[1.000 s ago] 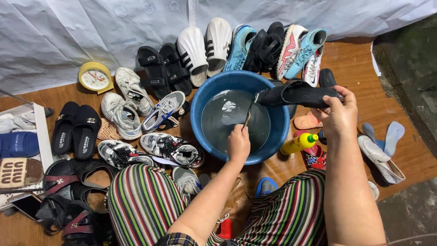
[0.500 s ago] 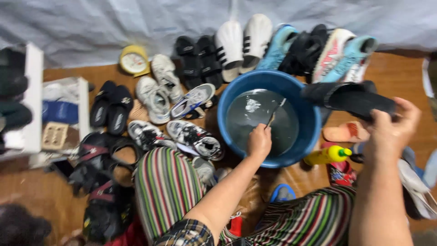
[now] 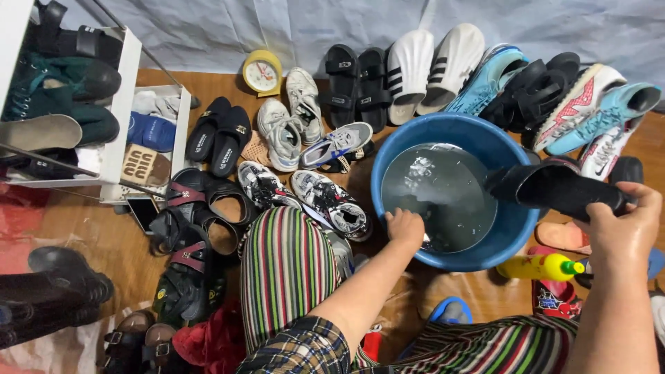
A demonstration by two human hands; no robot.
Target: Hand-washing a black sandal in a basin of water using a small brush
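Observation:
A blue basin (image 3: pixel 388 170) of water stands on the wooden floor in front of my knees in striped trousers. My left hand (image 3: pixel 405 227) is closed at the basin's near rim, over the water's edge, gripping a thin brush that is mostly hidden under the fingers. Over the basin's right rim, my right hand (image 3: pixel 620 225) holds a black slipper (image 3: pixel 554 188) by its heel end, with the toe pointing left above the water.
Many shoes ring the basin: white slides (image 3: pixel 433 62), black sandals (image 3: pixel 357 79), blue and pink sports shoes (image 3: pixel 589 111), grey trainers (image 3: pixel 284 128). A yellow clock (image 3: pixel 262 71) sits at the back. A yellow bottle (image 3: pixel 537 266) lies by my right knee. A white shoe shelf (image 3: pixel 114 118) stands left.
My view has swung left, bringing the shoe shelf in. My left hand has drawn back from the middle of the water to the near rim. The slipper stays over the right rim.

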